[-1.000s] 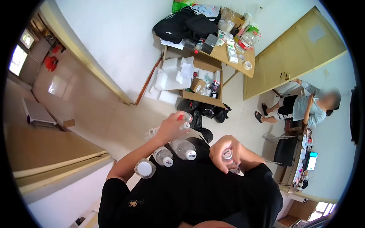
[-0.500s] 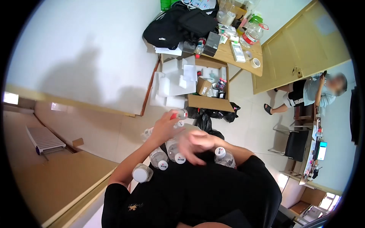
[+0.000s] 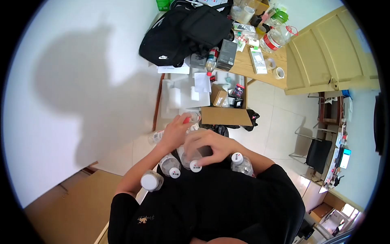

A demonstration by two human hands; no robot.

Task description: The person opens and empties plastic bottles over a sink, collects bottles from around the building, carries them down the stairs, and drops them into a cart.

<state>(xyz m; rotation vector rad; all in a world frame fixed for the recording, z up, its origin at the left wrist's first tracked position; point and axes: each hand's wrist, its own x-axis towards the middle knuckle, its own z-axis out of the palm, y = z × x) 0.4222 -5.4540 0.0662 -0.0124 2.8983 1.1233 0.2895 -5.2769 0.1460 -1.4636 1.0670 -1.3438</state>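
My left hand (image 3: 175, 131) is closed around a clear plastic bottle (image 3: 196, 117) with a red cap, held out in front of me. My right hand (image 3: 213, 146) curls over another clear bottle with a printed white cap (image 3: 196, 166); its fingers lie along the body and the thumb is beside the cap. To the left, a white-capped bottle (image 3: 170, 166) and a wide white-lidded container (image 3: 151, 181) rest against my black shirt. One more white-capped bottle (image 3: 242, 164) sits by my right forearm. A labelled clear bottle (image 3: 156, 137) lies beyond my left wrist.
An open cardboard box (image 3: 226, 116) with foam and small packages stands ahead, near black plastic bags (image 3: 252, 118). Behind it a wooden table (image 3: 278, 81) carries a black backpack (image 3: 164, 44), tape rolls and a large jug (image 3: 274, 38). A black chair (image 3: 318, 153) is at right.
My right hand has moved slightly up and left and closed over the white-capped bottle. My left hand keeps its bottle. The view has shifted, and the person by the door is out of sight.
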